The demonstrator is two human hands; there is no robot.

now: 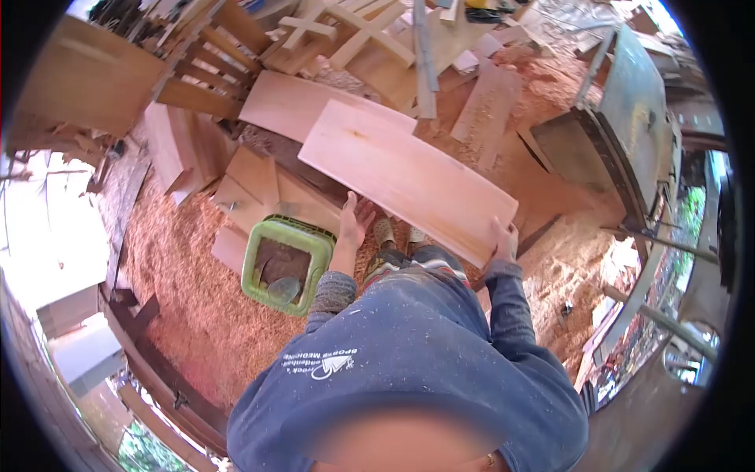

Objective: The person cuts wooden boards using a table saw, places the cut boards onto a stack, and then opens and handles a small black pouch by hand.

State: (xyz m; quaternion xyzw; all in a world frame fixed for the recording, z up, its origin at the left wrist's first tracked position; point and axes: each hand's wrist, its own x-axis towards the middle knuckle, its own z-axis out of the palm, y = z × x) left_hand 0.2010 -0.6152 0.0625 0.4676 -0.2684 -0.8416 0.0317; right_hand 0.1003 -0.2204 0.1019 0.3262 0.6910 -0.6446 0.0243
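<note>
A long, pale pinkish wooden board is held out in front of my body, tilted down toward the right. My right hand grips its right end, the thumb on the upper face and the other fingers partly hidden. Just below the board's near edge, my left hand is open with the fingers apart. It appears to hold nothing, and I cannot tell if a fingertip touches the board. A second similar board lies behind the first one, partly covered by it.
A green-rimmed bucket with brown contents stands left of my legs on sawdust. Wooden cross-shaped pieces and planks are heaped ahead. A slatted wooden frame is at the upper left, and a large metal-edged panel at the right.
</note>
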